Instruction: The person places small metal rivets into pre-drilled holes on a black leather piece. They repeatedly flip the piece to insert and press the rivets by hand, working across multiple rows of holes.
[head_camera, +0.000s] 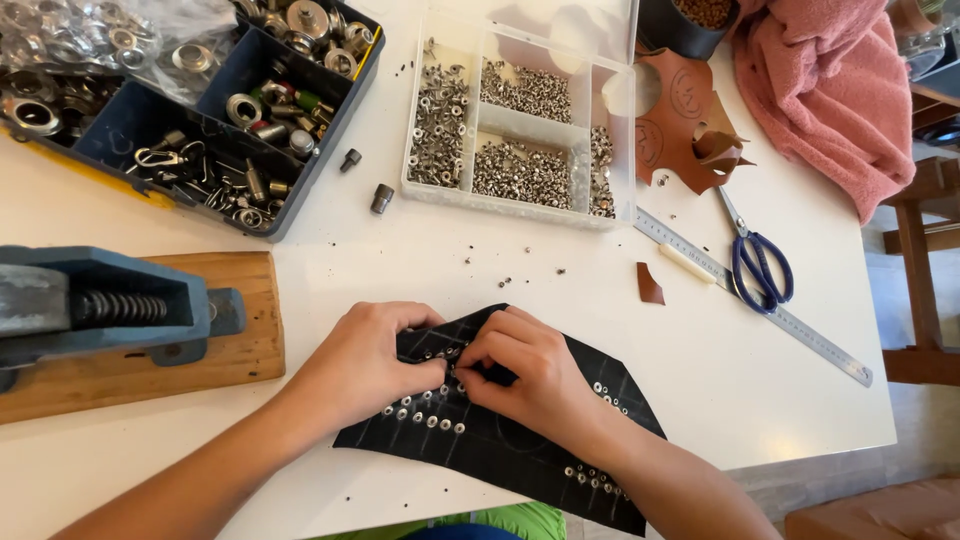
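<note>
A black leather piece (500, 440), studded with rows of small silver eyelets (432, 420), is lying flat on the white bench (480, 260) close to its near edge, and both hands are working on its upper middle part. The left hand (365, 362) is pressing down on the leather with its fingers curled, the fingertips gathering at one spot among the eyelets. The right hand (525, 375) is meeting it there, its fingers bent and pinching at something very small right against the left fingertips; what it has between them is too tiny to tell.

Just left of the hands, a blue hand press (100, 305) is sitting on a wooden board (150, 360). Loose rivet bits (480, 262) are lying scattered on the bench beyond the leather. Farther back, a clear compartment box (520, 120) is holding heaps of small silver rivets, and to its left a dark blue organiser tray (205, 110) is carrying larger metal fittings, with two small metal dies (365, 180) standing just beside it. To the right, a steel ruler (750, 295) is lying at a slant, blue-handled scissors (755, 260) are resting across it, and a small brown leather scrap (649, 284) is lying near it. A larger brown leather offcut (685, 125) is lying behind, beside a pink cloth (830, 95) at the far right corner
</note>
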